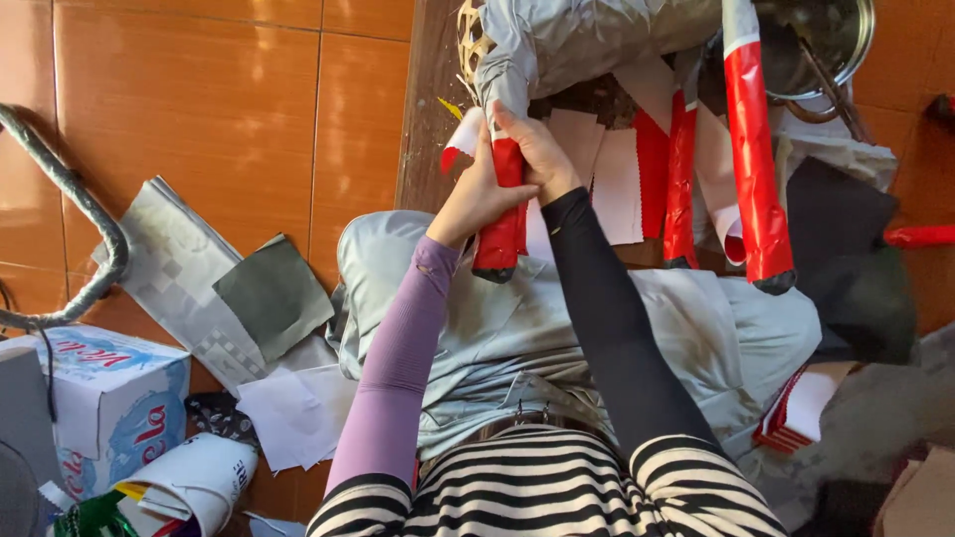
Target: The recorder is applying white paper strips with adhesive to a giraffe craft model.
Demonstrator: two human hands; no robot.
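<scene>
Head view, looking down: both hands are up on one red-wrapped stool leg (pixel 502 224), the nearest of three such legs sticking out from a silver-wrapped seat (pixel 587 40). The left hand (pixel 476 194), in a lilac sleeve, is clenched around that leg from its left side, fingers curled onto the red wrap. The right hand (pixel 537 149), in a black sleeve, grasps the same leg just above the left hand, fingers closed where the red wrap meets the silver. The leg itself points down toward the lap, its dark tip hanging over a pale grey cloth (pixel 497 338) spread across the knees.

Right of that leg, a second red leg (pixel 680 184) and a third, longer one (pixel 756 179) stand clear of both hands. Behind the held leg lie white and red fabric swatches (pixel 622 184). Far left of it, a patterned grey cloth (pixel 179 278) lies on the orange tiled floor (pixel 199 99) with a dark green fabric square (pixel 274 293) on top. Below that cloth, well away from the leg, sits a white and blue cardboard box (pixel 114 398), and white paper sheets (pixel 298 413) lie beside it. Above the third leg, a metal bowl (pixel 831 40) shows at the top edge.
</scene>
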